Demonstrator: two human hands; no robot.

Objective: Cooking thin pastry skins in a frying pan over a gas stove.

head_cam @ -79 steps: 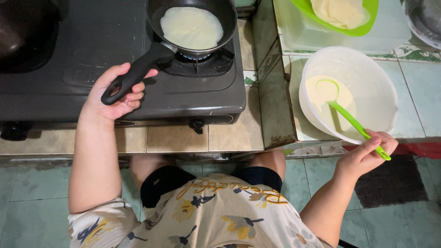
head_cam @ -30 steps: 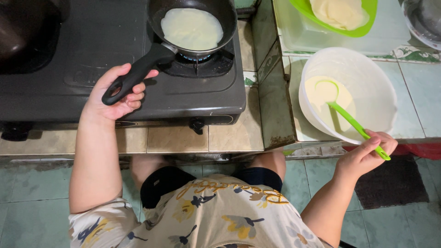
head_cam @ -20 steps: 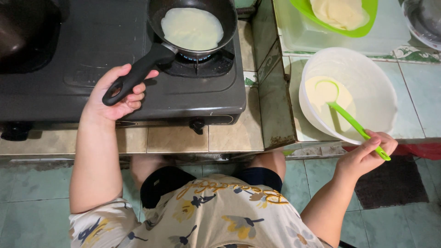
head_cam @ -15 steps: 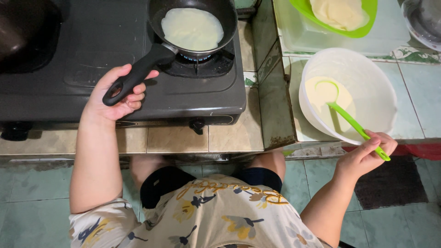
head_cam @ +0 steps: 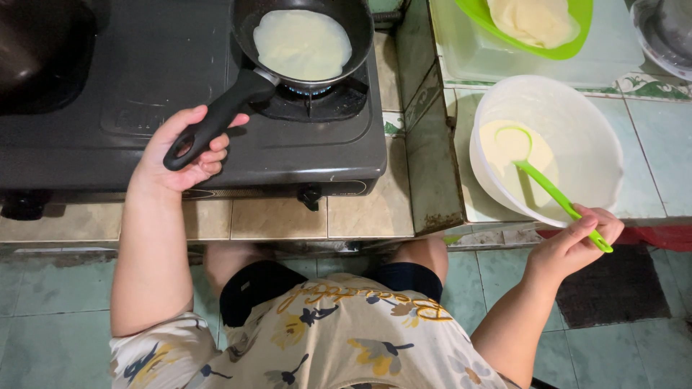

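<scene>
The left hand (head_cam: 180,148) has its fingers curled round the end of the black handle of the frying pan (head_cam: 303,43), thumb over the top, a grip that steadies the pan on its burner. The pan sits on the right burner of the black gas stove (head_cam: 144,137), at the far side, and a thin pale crepe (head_cam: 303,45) lies flat across its bottom.

The right hand (head_cam: 573,245) pinches the near end of the green ladle (head_cam: 551,191) between thumb and bent fingers. The ladle slants up and left, its cup dipped into the pale batter pooled in the white bowl (head_cam: 577,122), which stands on the tiled counter (head_cam: 663,137) right of the stove. Further off, a green plate (head_cam: 569,47) holds a stack of crepes (head_cam: 533,18), within reach of the pan.
</scene>
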